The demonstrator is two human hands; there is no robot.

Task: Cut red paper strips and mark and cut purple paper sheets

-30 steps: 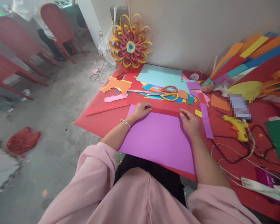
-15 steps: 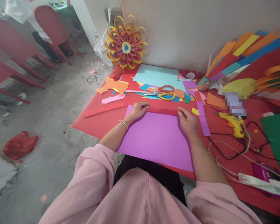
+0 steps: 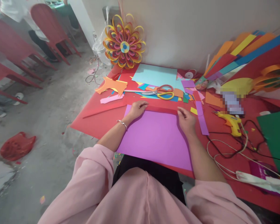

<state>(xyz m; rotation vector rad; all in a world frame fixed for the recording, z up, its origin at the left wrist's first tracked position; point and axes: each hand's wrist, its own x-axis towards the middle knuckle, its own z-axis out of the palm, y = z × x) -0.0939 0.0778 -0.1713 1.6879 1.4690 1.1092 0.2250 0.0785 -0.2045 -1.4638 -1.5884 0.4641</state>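
My left hand (image 3: 138, 109), with a bracelet on the wrist, pinches the left end of a narrow red paper strip (image 3: 162, 109). At the strip's other end, the thumb and fingers of my right hand (image 3: 186, 119) are pinched together on it. The strip blends with the red tabletop, so its outline is hard to see. Beneath my hands lies a large purple paper sheet (image 3: 155, 138), the strip running along its far edge. Beyond the strip, scissors (image 3: 158, 92) with one red and one yellow handle rest on paper scraps.
On the red table (image 3: 88, 124) are a pale blue sheet (image 3: 156, 74), an orange offcut (image 3: 112, 85), a purple strip (image 3: 202, 118), a yellow glue gun (image 3: 233, 123) with cables, and a green sheet (image 3: 276, 140). A paper flower (image 3: 124, 46) stands at the back, red chairs (image 3: 46, 28) left.
The view has shifted slightly, so everything sits a little further left. Both hands keep the same pinched hold at the far edge of the purple sheet.
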